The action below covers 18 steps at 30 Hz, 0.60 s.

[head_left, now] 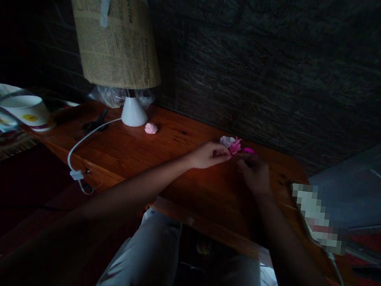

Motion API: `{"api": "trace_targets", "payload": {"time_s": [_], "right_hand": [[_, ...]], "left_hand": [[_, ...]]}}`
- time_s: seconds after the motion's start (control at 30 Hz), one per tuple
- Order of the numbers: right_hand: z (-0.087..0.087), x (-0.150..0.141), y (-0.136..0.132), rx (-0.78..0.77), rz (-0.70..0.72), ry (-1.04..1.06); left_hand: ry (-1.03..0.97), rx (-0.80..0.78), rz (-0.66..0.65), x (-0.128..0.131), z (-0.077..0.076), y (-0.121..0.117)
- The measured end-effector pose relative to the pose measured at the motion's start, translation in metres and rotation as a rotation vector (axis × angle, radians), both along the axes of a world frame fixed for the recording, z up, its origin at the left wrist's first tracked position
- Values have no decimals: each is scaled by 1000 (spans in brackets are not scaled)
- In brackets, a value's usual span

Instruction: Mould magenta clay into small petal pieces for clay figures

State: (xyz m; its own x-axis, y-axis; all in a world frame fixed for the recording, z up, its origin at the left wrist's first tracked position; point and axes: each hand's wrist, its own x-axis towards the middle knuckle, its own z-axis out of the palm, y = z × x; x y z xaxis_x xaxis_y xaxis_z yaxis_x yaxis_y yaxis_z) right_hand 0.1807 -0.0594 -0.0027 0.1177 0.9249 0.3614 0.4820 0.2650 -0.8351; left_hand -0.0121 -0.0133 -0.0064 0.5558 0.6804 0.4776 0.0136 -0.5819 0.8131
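Observation:
My left hand (210, 156) is over the wooden desk, its thumb and fingers closed in a pinch. Just past its fingertips is a ruffled pink flower-like piece (235, 146); I cannot tell whether the fingers touch it. Beside that piece is a pale lilac crumpled one (226, 140). Facing the left hand, my right hand (256, 172) has its fingers drawn together, close to the left fingertips. A bright magenta piece (249, 150) shows behind the right hand. What either hand pinches is too dark and small to make out.
On the wooden desk (134, 150) stands a lamp with a newsprint shade (115, 38), a pink crumpled lump (151, 128) by its base. Black scissors (95, 122), a white cord (88, 136) and a paper cup (27, 113) are leftward. A blurred-out pale object (318, 217) lies at right.

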Motion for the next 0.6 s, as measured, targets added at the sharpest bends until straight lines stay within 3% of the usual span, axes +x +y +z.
{"api": "trace_targets", "payload": {"time_s": [0.2,0.37,0.6], "right_hand": [[4,-5,-2,-86,150,73],[5,-3,-1,-117,117,111],[6,-3,-1,-76,140,73]], "left_hand": [[-189,-325,-57,-2,6,3],[-238,-507,-42,-3,9,4],[-358,-702,-120,-4,12,4]]}}
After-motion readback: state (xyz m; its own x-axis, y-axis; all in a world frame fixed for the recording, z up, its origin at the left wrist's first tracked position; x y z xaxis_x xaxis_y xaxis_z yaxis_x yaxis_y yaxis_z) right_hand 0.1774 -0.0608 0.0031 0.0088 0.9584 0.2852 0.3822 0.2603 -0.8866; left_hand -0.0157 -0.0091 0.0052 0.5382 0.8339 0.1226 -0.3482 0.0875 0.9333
